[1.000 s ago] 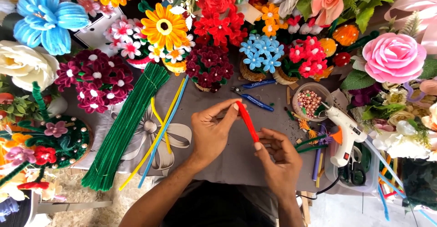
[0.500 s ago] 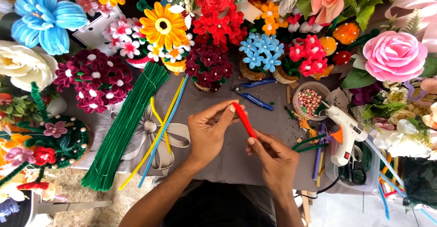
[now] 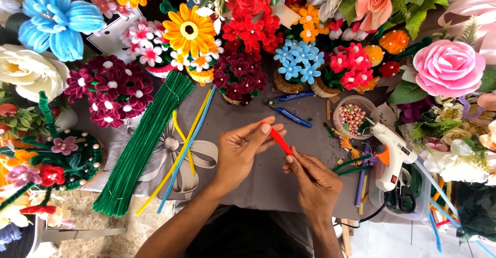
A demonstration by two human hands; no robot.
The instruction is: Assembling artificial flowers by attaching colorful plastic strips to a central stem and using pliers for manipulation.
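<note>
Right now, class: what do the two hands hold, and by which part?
A red pipe cleaner: the left hand pinches its upper end, the right hand its lower end.

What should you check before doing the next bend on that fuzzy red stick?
1. Left hand pinches the top end of the red pipe cleaner: ok.
2. Right hand grips its lower end: ok.
3. Blue pliers lie apart from both hands: ok.
4. Glue gun stands clear of the right hand: ok.
5. Glue gun hot or cold: cannot tell.
</note>
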